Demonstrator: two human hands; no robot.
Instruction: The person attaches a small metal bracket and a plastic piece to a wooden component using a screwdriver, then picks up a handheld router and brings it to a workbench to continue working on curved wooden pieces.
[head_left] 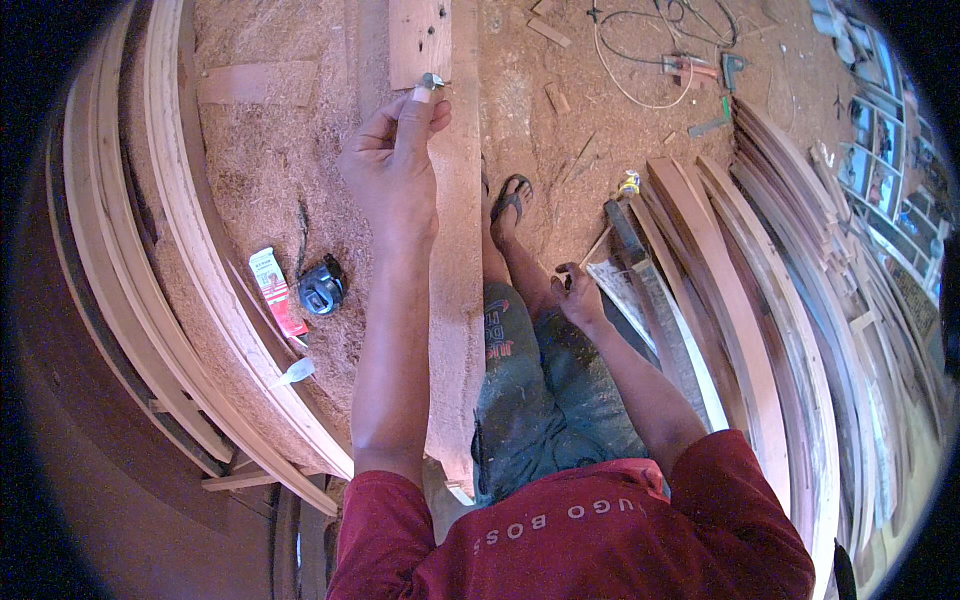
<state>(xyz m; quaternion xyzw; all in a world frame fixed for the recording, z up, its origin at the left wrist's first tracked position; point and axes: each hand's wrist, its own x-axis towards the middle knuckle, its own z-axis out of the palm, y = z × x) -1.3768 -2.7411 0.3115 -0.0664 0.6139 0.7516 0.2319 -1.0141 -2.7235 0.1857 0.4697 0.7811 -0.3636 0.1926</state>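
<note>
My left hand (400, 150) reaches out over the workbench (455, 310). Between its thumb and fingers it pinches a small, shiny metal piece (430, 80), too small to name. Just beyond the fingertips lies a wooden board (420, 35) with several dark holes or marks. My right hand (580, 298) hangs low beside my leg with its fingers curled; something small and dark shows at them, which I cannot make out. Left of my forearm, a dark tape measure (321, 286) rests on the sawdust near a red and white tube or packet (275, 290) and a translucent nozzle-like piece (296, 372).
Long wooden planks (200, 250) run along the left side. To the right, many timber strips (740, 320) lie stacked beside my leg. Farther off on the dusty ground are a looped cable (690, 30), a red and teal tool (695, 70) and wood scraps (550, 28).
</note>
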